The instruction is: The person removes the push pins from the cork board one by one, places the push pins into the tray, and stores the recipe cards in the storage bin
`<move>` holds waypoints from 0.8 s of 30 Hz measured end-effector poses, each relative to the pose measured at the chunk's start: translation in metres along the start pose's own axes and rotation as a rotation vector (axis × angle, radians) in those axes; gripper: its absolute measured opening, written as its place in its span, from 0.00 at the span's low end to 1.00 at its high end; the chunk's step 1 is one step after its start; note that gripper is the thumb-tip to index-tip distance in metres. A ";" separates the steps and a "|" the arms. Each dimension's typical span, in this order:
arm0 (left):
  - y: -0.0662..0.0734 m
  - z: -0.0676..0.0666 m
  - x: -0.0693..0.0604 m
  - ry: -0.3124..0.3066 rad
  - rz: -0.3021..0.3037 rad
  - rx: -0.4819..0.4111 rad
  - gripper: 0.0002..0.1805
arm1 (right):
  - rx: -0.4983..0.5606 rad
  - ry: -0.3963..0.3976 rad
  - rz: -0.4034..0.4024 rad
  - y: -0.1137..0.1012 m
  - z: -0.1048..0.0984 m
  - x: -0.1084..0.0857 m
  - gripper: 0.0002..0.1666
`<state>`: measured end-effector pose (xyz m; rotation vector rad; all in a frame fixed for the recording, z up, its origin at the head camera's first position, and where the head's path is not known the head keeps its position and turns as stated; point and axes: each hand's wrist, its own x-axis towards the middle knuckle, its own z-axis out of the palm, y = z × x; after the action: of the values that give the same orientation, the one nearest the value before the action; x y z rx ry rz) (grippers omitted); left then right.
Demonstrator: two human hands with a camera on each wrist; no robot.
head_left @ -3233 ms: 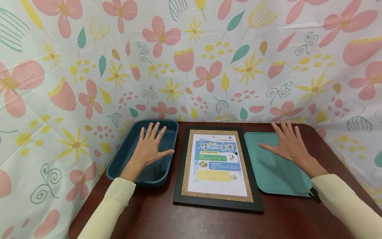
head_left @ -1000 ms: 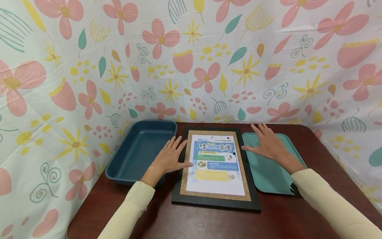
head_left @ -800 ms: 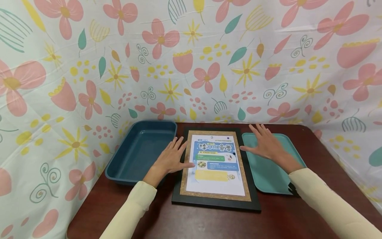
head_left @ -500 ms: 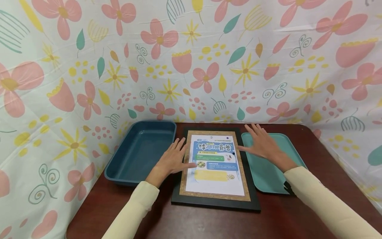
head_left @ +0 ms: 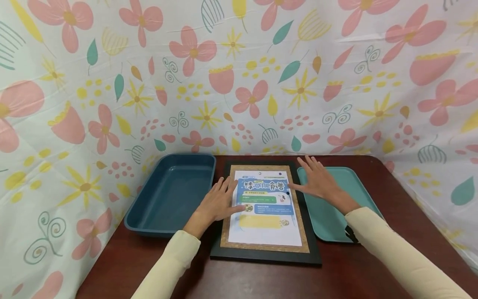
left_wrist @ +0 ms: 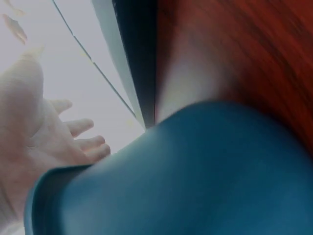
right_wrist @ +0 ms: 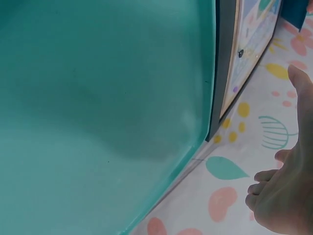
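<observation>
A black-framed cork board (head_left: 266, 255) lies flat on the table between my hands, a printed poster (head_left: 261, 236) with Chinese lettering pinned to it. My left hand (head_left: 218, 202) is over the board's left edge, fingers straight and thumb stretched across the poster. In the left wrist view its palm (left_wrist: 34, 132) shows, holding nothing. Over the board's upper right edge and the teal tray (head_left: 332, 224), my right hand (head_left: 319, 182) spreads its fingers. That right hand (right_wrist: 283, 191) is also bare in the right wrist view. Whether either hand touches the board, I cannot tell.
A deep dark-blue bin (head_left: 169, 199) stands left of the board. The flat teal tray lies to the right. Behind the dark red-brown table (head_left: 239, 278) hangs a white flowered cloth (head_left: 239, 83), which also runs along both sides.
Both hands have moved inward from above the bin and the tray to the board's two sides. The board, bin and tray stay in place; the view has shifted slightly.
</observation>
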<state>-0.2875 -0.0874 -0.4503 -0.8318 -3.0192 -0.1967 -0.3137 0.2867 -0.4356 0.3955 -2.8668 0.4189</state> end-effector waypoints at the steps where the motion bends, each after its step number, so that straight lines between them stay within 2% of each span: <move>1: 0.000 0.002 0.000 -0.003 -0.001 -0.010 0.54 | 0.004 -0.003 -0.001 0.000 0.000 0.000 0.67; 8: 0.006 0.008 0.002 -0.015 -0.011 -0.061 0.52 | -0.004 -0.033 -0.003 0.000 0.005 0.002 0.68; 14: 0.011 0.010 0.003 -0.032 -0.016 -0.058 0.52 | -0.004 -0.044 -0.008 -0.004 0.009 0.004 0.67; 24: 0.015 0.016 0.003 -0.085 -0.069 -0.058 0.51 | -0.010 -0.076 0.007 -0.013 0.019 0.009 0.68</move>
<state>-0.2819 -0.0716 -0.4640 -0.7585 -3.1384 -0.2574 -0.3220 0.2667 -0.4477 0.4088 -2.9438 0.3985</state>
